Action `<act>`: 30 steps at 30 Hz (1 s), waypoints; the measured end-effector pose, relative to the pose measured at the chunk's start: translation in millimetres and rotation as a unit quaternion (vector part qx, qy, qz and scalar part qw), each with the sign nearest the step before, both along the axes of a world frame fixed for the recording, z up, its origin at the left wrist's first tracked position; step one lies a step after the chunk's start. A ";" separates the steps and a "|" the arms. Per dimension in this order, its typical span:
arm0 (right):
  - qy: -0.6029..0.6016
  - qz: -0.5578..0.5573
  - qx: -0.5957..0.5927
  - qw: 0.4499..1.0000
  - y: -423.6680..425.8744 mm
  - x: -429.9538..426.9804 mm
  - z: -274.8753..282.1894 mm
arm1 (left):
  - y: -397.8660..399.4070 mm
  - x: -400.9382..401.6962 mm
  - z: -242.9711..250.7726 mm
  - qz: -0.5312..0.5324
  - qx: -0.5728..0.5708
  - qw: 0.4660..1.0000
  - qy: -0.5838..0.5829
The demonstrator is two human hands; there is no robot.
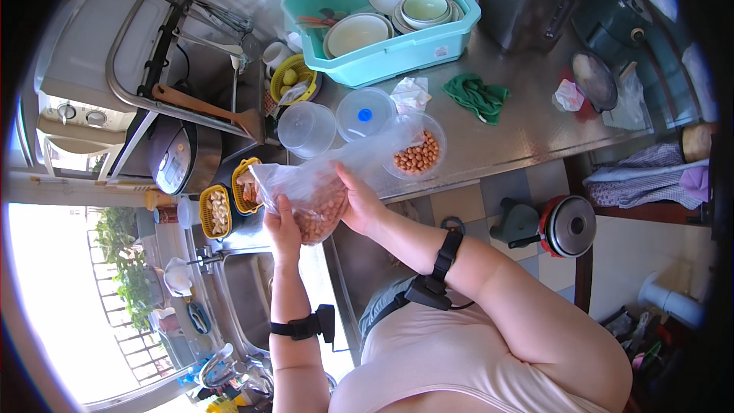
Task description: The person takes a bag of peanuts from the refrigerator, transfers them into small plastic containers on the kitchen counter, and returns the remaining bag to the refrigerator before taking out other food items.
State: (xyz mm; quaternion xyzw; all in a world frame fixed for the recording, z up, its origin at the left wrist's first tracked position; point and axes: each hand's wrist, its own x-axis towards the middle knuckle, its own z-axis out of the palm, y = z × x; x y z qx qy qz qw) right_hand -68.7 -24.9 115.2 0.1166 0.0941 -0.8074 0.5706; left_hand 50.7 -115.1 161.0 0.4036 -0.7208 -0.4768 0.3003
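A clear plastic bag [318, 212], its lower part filled with reddish-brown nuts that look like peanuts, is held between my two hands. My left hand [282, 227] grips its left side, thumb on the film. My right hand [361, 201] grips the right side, thumb pointing up. The bag's long upper part stretches right, its end over a clear round bowl [440, 149]. Loose nuts [417, 155] of the same kind lie in that bowl. Behind the bag stand an uncovered clear plastic tub [307, 129] and a round translucent lid [350, 109] with a blue centre.
A turquoise dish box [395, 66] holds plates and bowls. Nearby lie a crumpled tissue [410, 94] and a green cloth [476, 98]. Yellow baskets [215, 231] with garlic and other food stand left, beside a rice cooker [175, 163]. A sink [243, 292] is at lower left.
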 end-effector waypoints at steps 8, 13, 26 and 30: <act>0.017 -0.035 0.023 0.999 -5.4 -8.5 -17.5 | -12.4 9.9 -1.6 0.023 0.054 0.998 -0.017; 0.086 -0.078 0.046 0.992 3.2 -26.6 -24.6 | -21.6 16.4 -22.3 0.032 0.100 0.994 0.003; 0.506 0.003 0.154 0.848 9.0 -23.3 35.7 | -28.1 -5.6 -104.2 0.022 0.483 0.867 0.124; 0.704 -0.091 0.135 0.692 -8.5 -20.7 20.6 | -31.4 0.6 -92.4 0.092 0.394 0.914 0.034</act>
